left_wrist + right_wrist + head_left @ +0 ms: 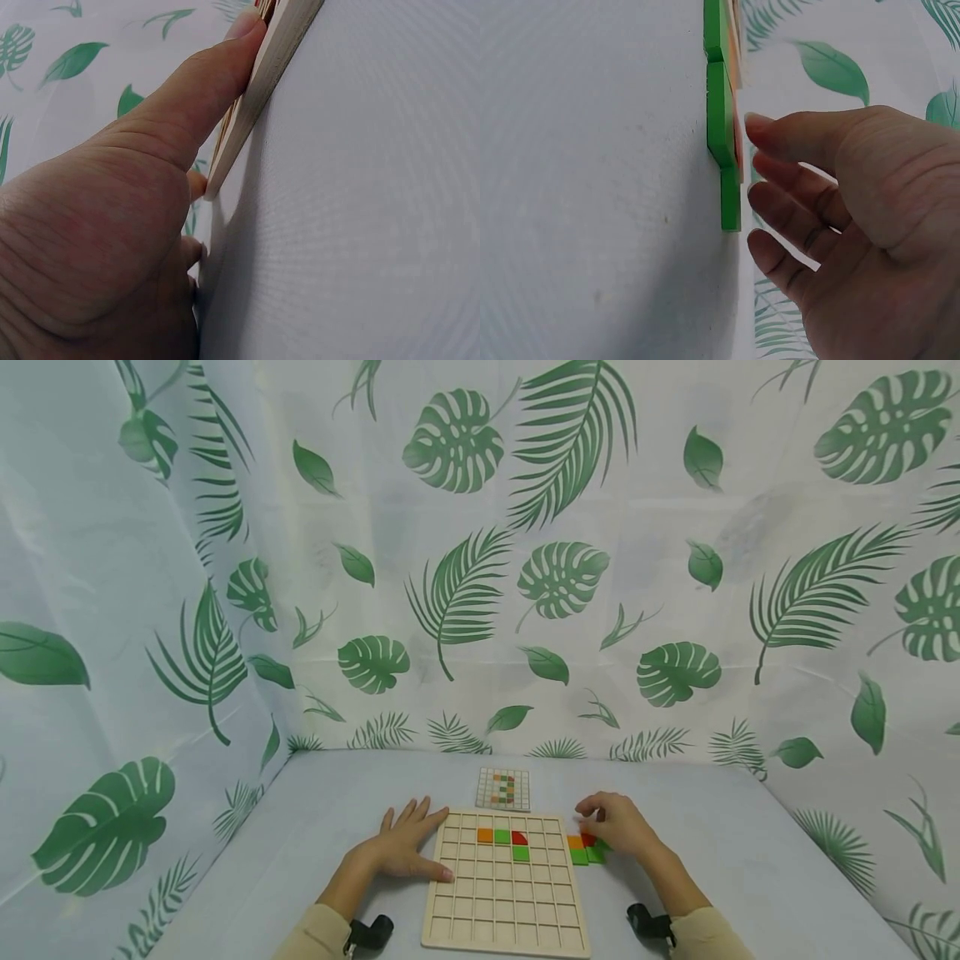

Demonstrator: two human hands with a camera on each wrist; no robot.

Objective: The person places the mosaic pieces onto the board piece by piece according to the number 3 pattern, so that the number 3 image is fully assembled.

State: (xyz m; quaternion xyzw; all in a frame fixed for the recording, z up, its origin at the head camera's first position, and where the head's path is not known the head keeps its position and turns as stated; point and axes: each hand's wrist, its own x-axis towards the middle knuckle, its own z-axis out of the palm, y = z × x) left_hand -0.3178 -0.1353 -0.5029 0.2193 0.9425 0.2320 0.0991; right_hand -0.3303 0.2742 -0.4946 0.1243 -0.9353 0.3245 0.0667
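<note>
A wooden grid board (506, 902) lies flat, with orange, green and red tiles (502, 837) set in some upper squares. My left hand (401, 847) is spread at the board's left side. Its thumb (217, 82) rests on the board's edge, and a fingertip touches the far corner. Beside the board's right edge is a small group of loose green, orange and red tiles (579, 856). Over them hovers my right hand (618, 825), fingers bent and thumb apart from the tiles. In the right wrist view, green tiles (720, 112) stand near the fingertips, and nothing shows between the fingers.
Behind the board lies a small card (503, 789) with a coloured grid pattern. A pale cloth (322, 810) covers the table. Leaf-printed curtains (555, 610) hang at the back and sides. Each wrist wears a black camera (371, 933).
</note>
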